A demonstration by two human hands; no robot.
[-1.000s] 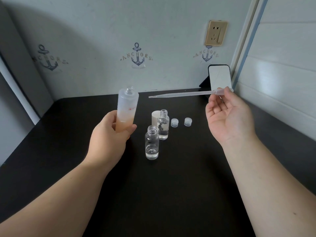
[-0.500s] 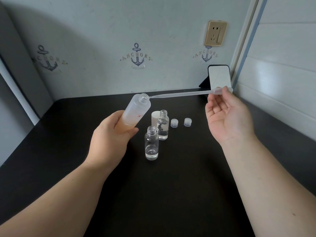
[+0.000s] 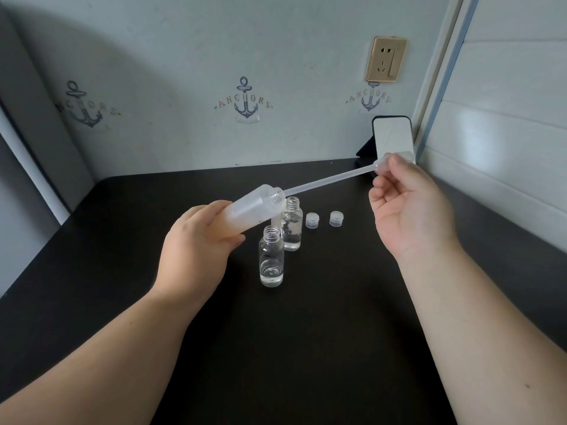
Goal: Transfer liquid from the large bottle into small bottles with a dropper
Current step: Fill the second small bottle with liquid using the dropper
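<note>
Above tabletop [image 3: 306, 348] | left hand [image 3: 196, 250] grips large bottle [image 3: 254, 210], now tilted further | right hand's [image 3: 411, 210] fingers pinch dropper [image 3: 331, 179], tip now entering its mouth | drawing liquid comes next.

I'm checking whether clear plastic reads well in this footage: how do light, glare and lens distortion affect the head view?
Head view: soft, even light; a broad shadow darkens the wall's upper left. Glare washes the phone screen white. The near small bottle stands out against the black table, but the dropper turns faint against the pale wall. Wide-angle distortion bows the door frame.
</note>
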